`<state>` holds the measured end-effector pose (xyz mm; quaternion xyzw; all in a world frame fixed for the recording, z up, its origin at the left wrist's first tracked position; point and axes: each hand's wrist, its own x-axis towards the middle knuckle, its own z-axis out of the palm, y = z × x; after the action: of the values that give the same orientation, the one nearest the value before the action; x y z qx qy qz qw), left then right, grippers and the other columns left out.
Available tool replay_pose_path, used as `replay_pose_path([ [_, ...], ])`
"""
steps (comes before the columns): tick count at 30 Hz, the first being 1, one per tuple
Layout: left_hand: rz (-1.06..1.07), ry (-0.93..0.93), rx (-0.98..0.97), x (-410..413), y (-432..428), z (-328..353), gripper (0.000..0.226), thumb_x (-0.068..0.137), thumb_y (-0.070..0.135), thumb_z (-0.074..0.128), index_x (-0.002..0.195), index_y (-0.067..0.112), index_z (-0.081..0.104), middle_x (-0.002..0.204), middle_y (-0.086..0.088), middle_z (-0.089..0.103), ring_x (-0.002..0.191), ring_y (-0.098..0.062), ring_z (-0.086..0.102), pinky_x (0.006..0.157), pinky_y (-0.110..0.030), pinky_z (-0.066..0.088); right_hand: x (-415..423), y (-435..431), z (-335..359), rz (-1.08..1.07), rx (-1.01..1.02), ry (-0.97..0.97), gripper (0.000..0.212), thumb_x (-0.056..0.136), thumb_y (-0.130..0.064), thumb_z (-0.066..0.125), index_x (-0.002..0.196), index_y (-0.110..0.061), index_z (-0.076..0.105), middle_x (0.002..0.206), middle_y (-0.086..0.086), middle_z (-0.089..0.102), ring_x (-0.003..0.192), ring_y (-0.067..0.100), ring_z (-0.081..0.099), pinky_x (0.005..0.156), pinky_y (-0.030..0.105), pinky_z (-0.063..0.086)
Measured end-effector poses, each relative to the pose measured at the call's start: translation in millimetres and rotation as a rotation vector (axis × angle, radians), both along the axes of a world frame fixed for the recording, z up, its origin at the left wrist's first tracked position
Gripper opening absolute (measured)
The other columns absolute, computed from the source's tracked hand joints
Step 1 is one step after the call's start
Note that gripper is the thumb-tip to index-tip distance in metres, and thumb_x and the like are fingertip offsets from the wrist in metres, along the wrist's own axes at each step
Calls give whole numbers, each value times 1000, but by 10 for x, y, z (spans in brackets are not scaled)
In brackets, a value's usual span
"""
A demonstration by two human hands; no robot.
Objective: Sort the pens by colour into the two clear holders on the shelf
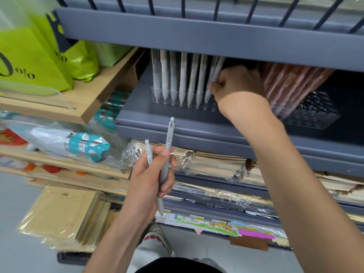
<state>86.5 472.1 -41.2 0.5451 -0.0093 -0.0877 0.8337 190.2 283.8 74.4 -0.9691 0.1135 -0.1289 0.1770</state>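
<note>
Nearest the camera, the person's left hand [149, 174] is curled round two slim pale-grey click pens [167, 154]. It holds them roughly upright, clicker ends up and tips down, in front of and below the grey metal shelf [177, 123]. Up on that shelf the right hand [236, 89] reaches in under the upper ledge, its fingertips pinching a third grey pen [215, 73] low on the barrel. This pen leans slightly, its top tilting right, and its tip is at the right end of the row of grey pens [183, 75] standing tip-down in the left clear plastic holder [210, 108]. Empty holes show just right of that tip. The right clear plastic holder [315, 115], holding reddish pens [291, 83], sits beyond the right wrist. The right hand is much the nearer to both holders. Judging by this, seating the pen means bringing its long axis vertical over a free hole, and the left hand's pair is already oriented to follow.
</note>
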Motion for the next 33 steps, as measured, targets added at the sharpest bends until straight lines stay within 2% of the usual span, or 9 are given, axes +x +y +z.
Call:
replay_pose_path([
  [7, -12, -5, -21, -90, -20, -18, 15, 95, 23, 54, 90, 9, 54, 77, -10, 58, 38, -12, 31, 34, -19, 27, 41, 30, -24, 47, -44, 14, 27, 94, -33, 61, 109, -10, 65, 121, 19, 61, 117, 40, 52, 89, 34, 41],
  [9, -13, -8, -30, -113, -15, -33, 14, 95, 23, 54, 89, 11, 55, 77, -10, 58, 38, -12, 31, 35, -19, 28, 34, 28, -47, 66, -39, 12, 27, 93, -35, 62, 105, -10, 65, 118, 18, 62, 116, 40, 53, 85, 33, 40],
  [12, -17, -4, -48, -152, 4, -70, 13, 99, 21, 53, 89, 14, 56, 78, -9, 59, 38, -11, 33, 35, -18, 29, 3, -6, -66, 70, 13, -15, 33, 90, -41, 64, 106, -13, 68, 117, 14, 65, 116, 37, 52, 90, 32, 43],
  [16, -8, -2, -50, -223, 43, -116, 14, 100, 21, 53, 89, 16, 60, 77, -8, 59, 38, -10, 33, 36, -18, 30, -27, -62, -80, 77, 116, -115, 25, 86, -44, 65, 90, -20, 67, 103, 5, 71, 107, 30, 59, 91, 32, 46],
  [19, -4, 2, -56, -281, 59, -142, 17, 102, 20, 50, 88, 16, 59, 77, -8, 58, 39, -10, 34, 36, -18, 30, -38, -62, -105, 66, 122, -151, 23, 88, -43, 64, 88, -20, 67, 99, 5, 72, 104, 30, 60, 88, 31, 43],
  [23, 1, 9, -55, -356, 62, -154, 14, 101, 22, 52, 92, 11, 56, 77, -8, 58, 39, -11, 34, 35, -19, 30, -34, -57, -106, 60, 88, -155, 25, 90, -41, 63, 91, -17, 69, 100, 8, 71, 106, 32, 56, 80, 29, 38],
  [26, 8, 9, -48, -405, 44, -151, 15, 103, 20, 50, 94, 10, 56, 77, -8, 58, 39, -11, 34, 35, -19, 30, -11, -75, -72, 84, 73, -98, 24, 92, -37, 62, 94, -15, 70, 105, 10, 69, 105, 32, 59, 84, 27, 45],
  [31, 12, 14, -45, -474, -4, -116, 18, 102, 23, 50, 97, 11, 64, 78, -9, 61, 38, -11, 35, 35, -20, 31, 13, -99, -14, 94, 44, -42, 25, 93, -37, 60, 102, -16, 69, 118, 13, 64, 114, 35, 54, 89, 28, 42],
  [33, 16, 21, -37, -494, -27, -95, 19, 101, 25, 51, 99, 12, 65, 82, -11, 66, 37, -11, 36, 34, -20, 31, 0, -107, -25, 101, 57, -31, 25, 93, -38, 60, 99, -15, 69, 117, 12, 65, 112, 34, 55, 86, 25, 40],
])
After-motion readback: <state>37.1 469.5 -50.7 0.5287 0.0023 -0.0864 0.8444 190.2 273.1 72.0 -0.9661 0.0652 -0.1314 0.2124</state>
